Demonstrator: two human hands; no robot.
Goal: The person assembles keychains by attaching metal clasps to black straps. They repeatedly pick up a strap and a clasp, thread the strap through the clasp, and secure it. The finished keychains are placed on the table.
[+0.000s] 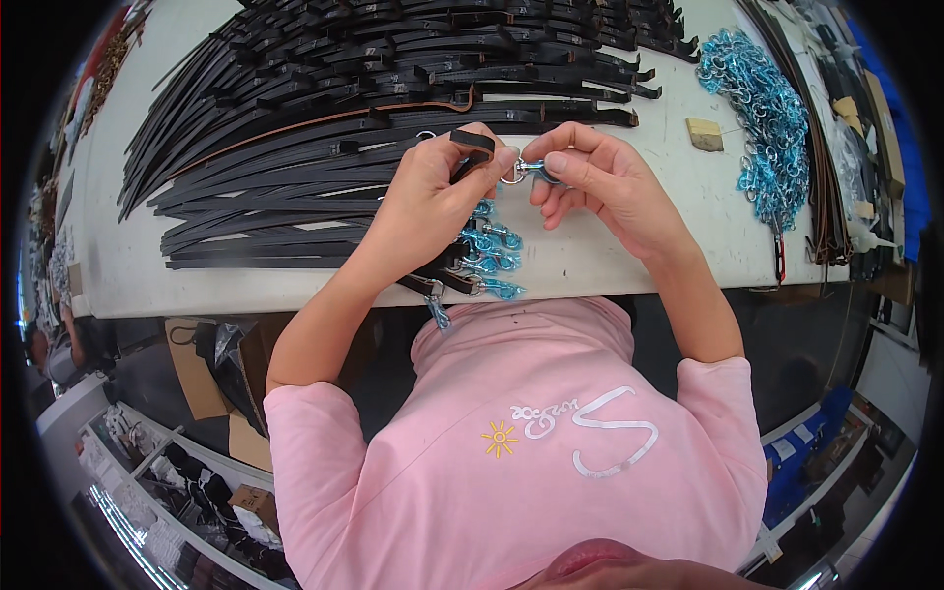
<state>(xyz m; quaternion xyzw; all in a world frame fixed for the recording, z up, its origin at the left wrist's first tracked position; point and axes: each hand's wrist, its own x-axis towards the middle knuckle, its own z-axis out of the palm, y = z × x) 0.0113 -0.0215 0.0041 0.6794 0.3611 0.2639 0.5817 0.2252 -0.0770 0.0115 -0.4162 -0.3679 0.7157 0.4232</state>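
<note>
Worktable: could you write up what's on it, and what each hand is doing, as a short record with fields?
Surface: white table
Left hand: grips a looped black strap
Right hand: pinches a metal clip
Clip-strap join: hidden by fingers
Left and far side: many black straps
Nearer the person: blue-wrapped clips
Right side: blue-wrapped metal pile, tan block, brown straps

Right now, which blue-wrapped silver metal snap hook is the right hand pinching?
The hook between left hand and right hand; other hooks lie below, outside that grip.

Bright, even light inside dark, distorted edges
</note>
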